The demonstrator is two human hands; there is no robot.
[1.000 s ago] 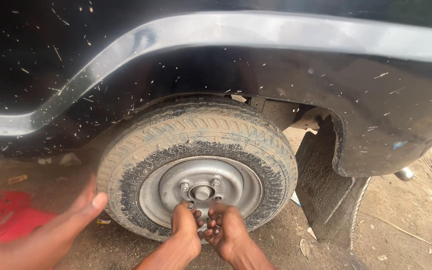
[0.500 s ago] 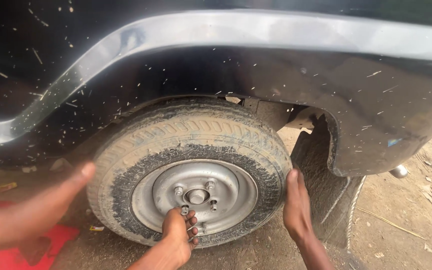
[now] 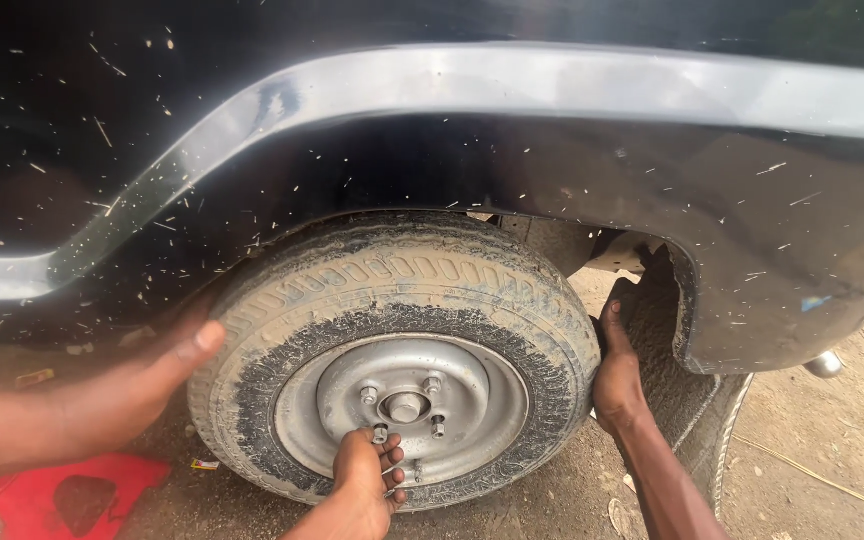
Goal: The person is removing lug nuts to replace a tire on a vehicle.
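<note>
Head view: wheel [image 3: 402,400] sits centre frame under the black arch [image 3: 512,85]. Left hand [image 3: 362,478] is curled, fingers pinching the lower lug nut [image 3: 380,434]. Right hand [image 3: 617,375] lies flat and unclenched on the tyre's right edge. A co-worker's hand [image 3: 147,385] presses the left edge. Looks like hand-threading nuts; next needs the wheel held steady. Vs 0.5 s ago: co-worker's hand now touches the tyre.

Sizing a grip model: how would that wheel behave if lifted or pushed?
Probably heavy: the wheel has a metal rim and thick tyre, and the right hand and another person's hand brace its sides. Likely stiff, and round, so apt to roll once free. The dusty tread may grip poorly. The left hand is at a lug nut.
</note>
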